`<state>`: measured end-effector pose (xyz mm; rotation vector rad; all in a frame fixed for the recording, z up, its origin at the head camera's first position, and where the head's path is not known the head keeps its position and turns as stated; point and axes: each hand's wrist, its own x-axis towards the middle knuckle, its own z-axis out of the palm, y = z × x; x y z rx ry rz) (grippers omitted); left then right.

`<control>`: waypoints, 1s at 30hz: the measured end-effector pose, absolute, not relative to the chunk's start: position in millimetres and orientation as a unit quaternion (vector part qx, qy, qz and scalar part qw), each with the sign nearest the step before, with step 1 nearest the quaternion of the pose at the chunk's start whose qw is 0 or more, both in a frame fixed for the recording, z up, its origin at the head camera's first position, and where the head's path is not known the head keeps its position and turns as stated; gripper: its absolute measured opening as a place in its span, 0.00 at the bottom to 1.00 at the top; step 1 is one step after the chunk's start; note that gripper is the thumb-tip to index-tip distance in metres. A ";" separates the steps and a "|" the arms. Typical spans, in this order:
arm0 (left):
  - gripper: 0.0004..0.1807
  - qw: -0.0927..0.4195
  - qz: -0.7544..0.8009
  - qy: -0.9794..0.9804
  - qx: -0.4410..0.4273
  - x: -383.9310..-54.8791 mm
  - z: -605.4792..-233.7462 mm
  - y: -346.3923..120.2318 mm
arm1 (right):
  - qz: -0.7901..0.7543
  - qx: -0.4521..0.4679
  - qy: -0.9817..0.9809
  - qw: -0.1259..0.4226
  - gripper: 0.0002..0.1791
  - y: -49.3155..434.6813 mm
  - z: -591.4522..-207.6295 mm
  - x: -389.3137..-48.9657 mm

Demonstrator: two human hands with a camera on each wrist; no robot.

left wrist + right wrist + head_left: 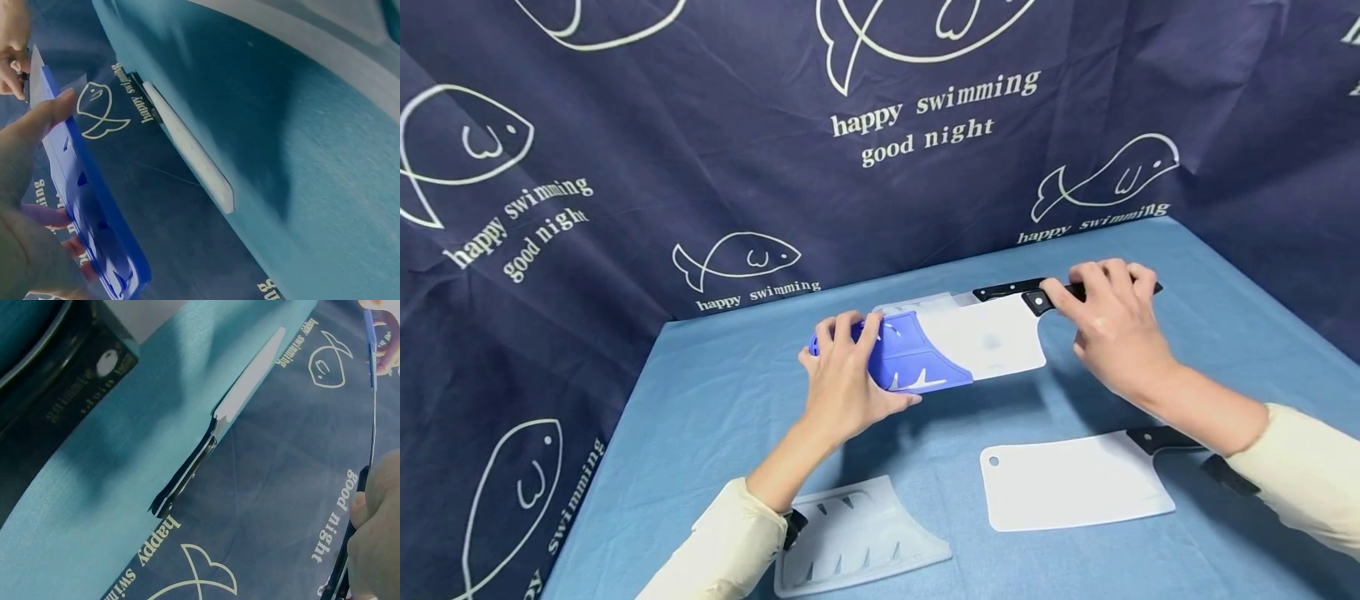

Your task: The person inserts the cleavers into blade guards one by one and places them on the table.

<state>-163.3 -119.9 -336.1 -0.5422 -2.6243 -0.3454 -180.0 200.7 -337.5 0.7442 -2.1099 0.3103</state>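
Above the table, a cleaver (1003, 337) with a wide pale blade is held between both hands. My left hand (838, 387) grips a blue blade cover (917, 358), its fingers over the top edge and its thumb along the lower edge. The far end of the blade overlaps the blue cover, while the part near the handle is bare. My right hand (1112, 333) grips the black handle (341, 569), fingers wrapped around it. In the left wrist view, slots show along the cover's face (81, 181).
Behind the held cleaver, a knife with a black handle (1009, 289) lies on the blue cloth, its blade in a whitish cover (917, 302). Nearer lie a bare cleaver (1075, 483), at right, and a translucent white blade cover (857, 537), at left. A dark fish-print curtain (880, 208) stands behind.
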 end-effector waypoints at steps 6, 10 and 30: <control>0.60 0.225 -0.099 -0.945 -0.214 -158.1 -331.9 -102.2 | 0.108 0.304 -0.852 0.412 0.34 186.0 -340.3 -178.0; 0.60 0.232 -0.100 -0.940 -0.230 -155.0 -329.2 -88.9 | 0.110 0.305 -0.861 0.392 0.35 170.5 -340.8 -175.6; 0.60 0.194 -0.103 -0.954 -0.205 -156.9 -335.7 -86.1 | 0.106 0.285 -0.879 0.367 0.34 164.2 -343.5 -176.2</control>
